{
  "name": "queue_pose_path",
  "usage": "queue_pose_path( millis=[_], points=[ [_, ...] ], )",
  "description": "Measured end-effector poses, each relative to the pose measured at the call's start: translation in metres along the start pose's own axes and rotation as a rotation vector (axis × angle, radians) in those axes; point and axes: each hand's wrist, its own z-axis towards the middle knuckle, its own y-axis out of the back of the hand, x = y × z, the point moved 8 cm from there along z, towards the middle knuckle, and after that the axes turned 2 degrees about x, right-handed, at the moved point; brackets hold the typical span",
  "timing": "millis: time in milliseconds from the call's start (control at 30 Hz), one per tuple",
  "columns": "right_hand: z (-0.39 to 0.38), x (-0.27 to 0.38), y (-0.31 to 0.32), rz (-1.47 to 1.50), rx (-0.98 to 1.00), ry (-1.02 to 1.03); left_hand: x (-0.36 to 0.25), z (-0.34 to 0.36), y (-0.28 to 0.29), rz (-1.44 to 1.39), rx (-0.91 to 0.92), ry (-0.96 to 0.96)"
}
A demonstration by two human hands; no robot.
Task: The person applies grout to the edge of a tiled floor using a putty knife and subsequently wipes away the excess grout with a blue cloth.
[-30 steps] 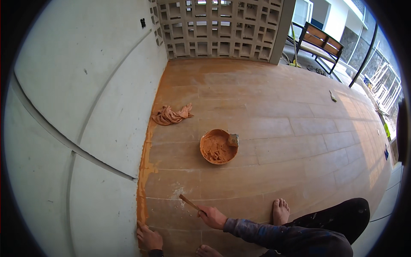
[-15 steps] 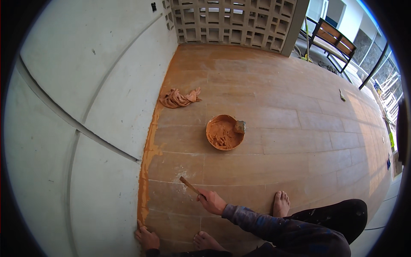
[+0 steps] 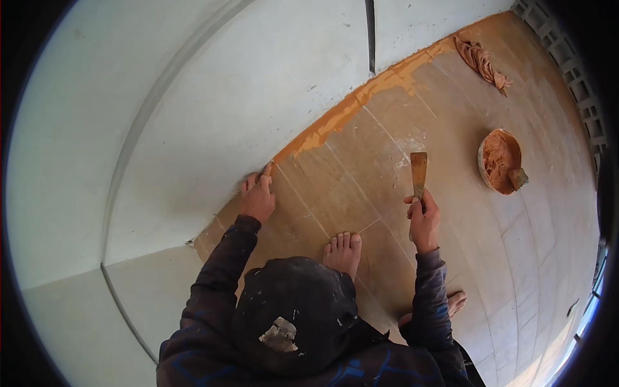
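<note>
My left hand (image 3: 258, 197) is at the base of the white wall (image 3: 213, 109), its fingers apart and a fingertip on the band of orange paste (image 3: 338, 116) along the wall-floor joint. My right hand (image 3: 422, 222) grips a flat scraper (image 3: 418, 168), blade up and smeared orange, above the tiled floor (image 3: 374, 187). To the right of it stands a round tub of orange paste (image 3: 500, 158) with a second tool (image 3: 518, 178) in it. A crumpled orange-stained cloth (image 3: 480, 61) lies farther along the wall.
My bare feet (image 3: 343, 251) are on the tiles, one below and between my hands, the other to the right. My dark-clothed knee (image 3: 293, 309) fills the bottom centre. A perforated block screen (image 3: 577, 77) edges the floor at upper right, and another wall meets this one at lower left.
The view has swung left toward the wall, so tub and cloth now appear at upper right. The scraper now points upward in my right hand; my left hand remains at the wall base.
</note>
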Motion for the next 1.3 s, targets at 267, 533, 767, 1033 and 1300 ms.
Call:
queue_pose_path(
  millis=[267, 533, 767, 1033, 1300],
  points=[
    [-0.002, 0.003, 0.024, 0.021, -0.094, 0.004, 0.003, -0.021, 0.008, 0.12, -0.001, 0.13],
    [-0.003, -0.024, 0.007, 0.005, 0.014, -0.089, -0.078, 0.045, 0.027, -0.134, -0.036, -0.071],
    [0.003, -0.013, 0.003, 0.008, -0.02, -0.073, -0.04, 0.039, 0.01, 0.047, -0.112, -0.197],
    [0.006, -0.022, 0.007, 0.044, -0.068, -0.071, -0.033, 0.028, 0.024, 0.017, -0.023, -0.068],
    [0.001, -0.018, -0.008, -0.001, -0.007, -0.078, -0.081, 0.063, 0.04, 0.145, -0.122, -0.159]
  ],
)
